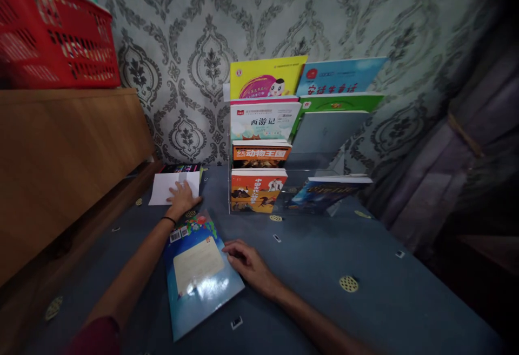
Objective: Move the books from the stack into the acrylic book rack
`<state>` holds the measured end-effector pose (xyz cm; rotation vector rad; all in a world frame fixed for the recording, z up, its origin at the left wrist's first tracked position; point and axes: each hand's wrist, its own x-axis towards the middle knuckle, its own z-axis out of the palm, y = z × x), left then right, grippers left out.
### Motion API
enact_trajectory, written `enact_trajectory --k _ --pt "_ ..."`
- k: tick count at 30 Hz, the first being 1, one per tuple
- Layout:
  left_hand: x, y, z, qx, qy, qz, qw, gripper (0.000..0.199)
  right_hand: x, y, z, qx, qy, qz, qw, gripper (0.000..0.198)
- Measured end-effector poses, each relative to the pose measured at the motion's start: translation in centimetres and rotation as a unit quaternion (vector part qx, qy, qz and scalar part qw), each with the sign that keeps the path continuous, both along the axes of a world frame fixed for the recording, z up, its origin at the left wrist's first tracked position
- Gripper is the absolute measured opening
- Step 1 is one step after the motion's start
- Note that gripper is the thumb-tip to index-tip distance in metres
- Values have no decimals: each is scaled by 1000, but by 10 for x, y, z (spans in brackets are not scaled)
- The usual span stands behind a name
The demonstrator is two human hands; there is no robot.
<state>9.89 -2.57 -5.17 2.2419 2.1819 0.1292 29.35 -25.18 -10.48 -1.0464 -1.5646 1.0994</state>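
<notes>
My left hand [181,198], a dark band round its wrist, lies with fingers spread on a white sheet or white-backed booklet [159,190]. Under the far side of that white piece, a dark printed cover [172,168] shows in part. A blue glossy book [206,303] lies back side up on the cloth nearer to me, with a cream panel and a barcode. Beside its right edge rests my right hand [252,268], fingers loosely bent and apart, fingertips at or very near the edge. Whether they touch it I cannot tell. Nothing is gripped in either hand.
A clear tiered rack [290,187] holds several upright books, including a yellow one [255,76] and an orange one [259,195]. On the left stands a wooden cabinet [73,166] with a red basket [81,52] on top. Dark curtains [438,176] hang at right.
</notes>
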Motion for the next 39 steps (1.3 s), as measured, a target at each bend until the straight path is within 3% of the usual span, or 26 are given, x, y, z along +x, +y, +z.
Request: enact_trajectory --k 3,7,12,15,21,25,31,35,39 --pt "5 -2 9 2 7 -14 1000 74 0 0 -1 5 1 -1 1000 41" --pt "-8 -2 36 22 35 -60 997 34 1 1 -2 18 6 3 1000 38" --pt "-19 1 76 106 86 -63 989 39 2 3 -1 35 -5 12 999 38" --pt "-7 8 84 136 104 -68 983 42 2 3 -1 32 -6 13 999 39" --pt "30 27 62 129 112 -90 981 35 1 1 -1 4 7 12 1000 38" --pt "35 36 46 98 93 -110 985 38 2 0 2 9 4 10 1000 32" --pt "32 42 46 73 50 -121 989 36 2 1 1 -4 -2 8 1000 28" --pt "25 21 37 85 6 -172 981 43 2 4 -4 -21 9 17 1000 26" --pt "6 -23 13 58 -31 -244 968 38 0 5 -10 -20 6 21 1000 25"
